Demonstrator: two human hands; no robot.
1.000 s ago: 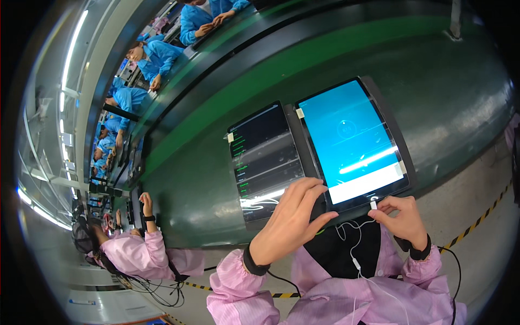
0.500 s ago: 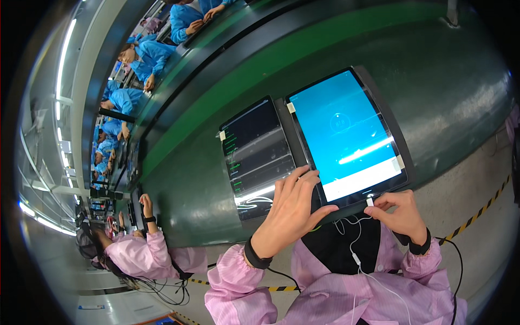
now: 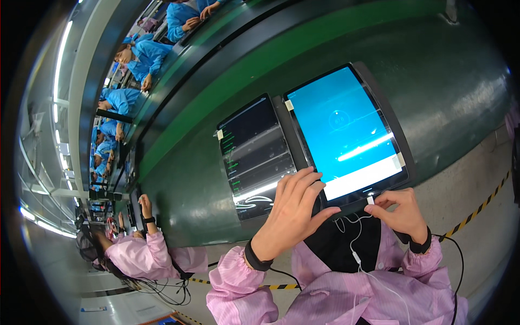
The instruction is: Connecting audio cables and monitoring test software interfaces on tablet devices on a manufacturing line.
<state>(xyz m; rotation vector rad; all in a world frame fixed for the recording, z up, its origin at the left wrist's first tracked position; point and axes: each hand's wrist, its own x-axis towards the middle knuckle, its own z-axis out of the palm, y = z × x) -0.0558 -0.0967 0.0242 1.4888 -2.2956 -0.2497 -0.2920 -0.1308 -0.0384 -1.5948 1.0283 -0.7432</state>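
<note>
A tablet with a lit blue screen [image 3: 338, 127] lies on a dark mat, its lower edge toward me. My right hand [image 3: 403, 214] pinches a white cable plug [image 3: 370, 200] between thumb and fingers at that lower edge. From the plug a thin white cable [image 3: 358, 233] hangs down over my front. My left hand [image 3: 292, 211] is over the tablet's lower left corner, fingers stretched out and thumb apart, holding nothing. Whether its fingertips press on the tablet is hard to tell. Left of it lies a second tablet with a dark screen [image 3: 257, 143] and green lines of text.
Both tablets rest on a green bench top [image 3: 189, 179]. A person in a pink sleeve [image 3: 135, 252] works at my left along the bench. Several people in blue [image 3: 149, 57] sit across a dark rail [image 3: 216, 49]. A yellow-black floor stripe [image 3: 479, 208] runs at the right.
My left hand has shifted very slightly to the right, its fingers a little more bent. My right hand keeps its pinch on the plug at the tablet's edge.
</note>
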